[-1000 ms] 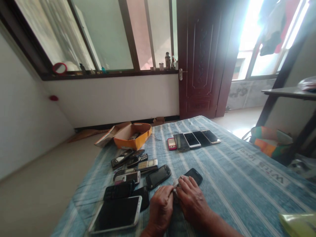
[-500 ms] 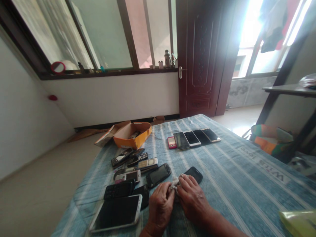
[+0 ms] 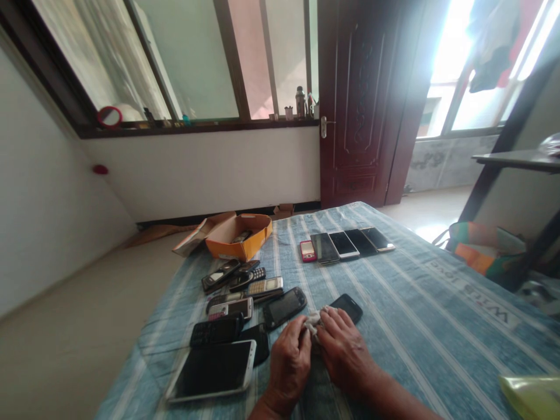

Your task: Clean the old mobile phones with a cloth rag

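A crumpled whitish cloth point(image 3: 312, 321) is bunched between my two hands. My left hand point(image 3: 289, 353) has its fingers curled in, gripping the cloth's left side. My right hand point(image 3: 343, 344) is closed over the right side of it, fingers bent. Whether anything else lies within the cloth is hidden by my fingers. Just beyond my right hand lies a black smartphone point(image 3: 350, 307), partly covered by the fingers. A dark rounded phone point(image 3: 285, 307) rests beyond my left hand. To the left lie a large white-framed device point(image 3: 212, 368) with a dark screen and a black phone point(image 3: 217, 330).
Several old keypad phones point(image 3: 266, 286) lie in a loose pile before an open orange box point(image 3: 245, 251). Farther right, a small red phone point(image 3: 308, 251) sits beside a row of smartphones point(image 3: 343, 245). A yellow-green packet point(image 3: 531, 396) is at the bed's point(image 3: 415, 326) right edge.
The view has shifted slightly, so everything appears a little to the right. Both hands stay on the cloth, with barely any change in their grip.
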Demonstrator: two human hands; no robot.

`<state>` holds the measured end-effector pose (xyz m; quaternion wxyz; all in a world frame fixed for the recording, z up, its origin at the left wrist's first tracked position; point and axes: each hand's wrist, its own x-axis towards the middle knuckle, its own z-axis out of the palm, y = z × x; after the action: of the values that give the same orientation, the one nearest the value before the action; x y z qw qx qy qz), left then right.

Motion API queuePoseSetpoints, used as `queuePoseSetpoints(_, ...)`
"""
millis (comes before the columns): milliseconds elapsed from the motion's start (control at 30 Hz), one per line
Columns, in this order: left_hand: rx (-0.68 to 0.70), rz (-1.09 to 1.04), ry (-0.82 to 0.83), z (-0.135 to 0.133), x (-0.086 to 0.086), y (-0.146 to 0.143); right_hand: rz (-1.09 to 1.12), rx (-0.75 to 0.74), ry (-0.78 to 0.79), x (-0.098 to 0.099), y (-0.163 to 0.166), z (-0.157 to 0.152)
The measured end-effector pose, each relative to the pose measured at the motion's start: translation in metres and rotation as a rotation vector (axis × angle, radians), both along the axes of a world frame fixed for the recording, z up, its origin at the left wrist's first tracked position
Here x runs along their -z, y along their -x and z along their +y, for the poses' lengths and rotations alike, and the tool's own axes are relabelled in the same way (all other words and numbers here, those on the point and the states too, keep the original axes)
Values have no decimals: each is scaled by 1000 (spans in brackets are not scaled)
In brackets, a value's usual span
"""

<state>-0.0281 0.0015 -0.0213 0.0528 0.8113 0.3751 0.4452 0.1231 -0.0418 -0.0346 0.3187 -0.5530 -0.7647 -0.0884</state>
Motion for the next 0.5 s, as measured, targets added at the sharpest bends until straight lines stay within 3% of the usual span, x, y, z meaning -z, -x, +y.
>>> queuePoseSetpoints(200, 4, -27, 53, -1, 0, -1, -28, 21, 45, -1, 1, -1)
queuePoseSetpoints(500, -45, -101, 54, -1, -3, -1, -11, 33, 372, -33, 8, 16)
